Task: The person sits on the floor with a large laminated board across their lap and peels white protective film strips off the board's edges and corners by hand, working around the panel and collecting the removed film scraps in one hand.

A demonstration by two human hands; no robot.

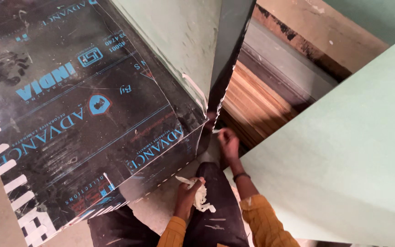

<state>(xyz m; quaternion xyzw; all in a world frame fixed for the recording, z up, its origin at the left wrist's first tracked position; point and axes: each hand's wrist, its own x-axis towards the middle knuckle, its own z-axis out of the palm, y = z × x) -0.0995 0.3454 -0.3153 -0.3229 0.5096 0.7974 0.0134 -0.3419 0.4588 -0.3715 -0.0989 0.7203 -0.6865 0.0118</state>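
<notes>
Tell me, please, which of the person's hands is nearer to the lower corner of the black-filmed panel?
The right hand is nearer, right beside the panel's lower corner. The left hand is lower, near the knee, clutching crumpled white strips.

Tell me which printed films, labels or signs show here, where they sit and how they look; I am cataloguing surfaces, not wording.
Protective film: covers the top and front edge of the big box-like unit at left; glossy black with light blue lettering, thin blue lines and a small shield-shaped emblem.
Torn film edge: lower left, white strips against the black.
No other label, sign or screen shows; the pale green boards are plain.
</notes>
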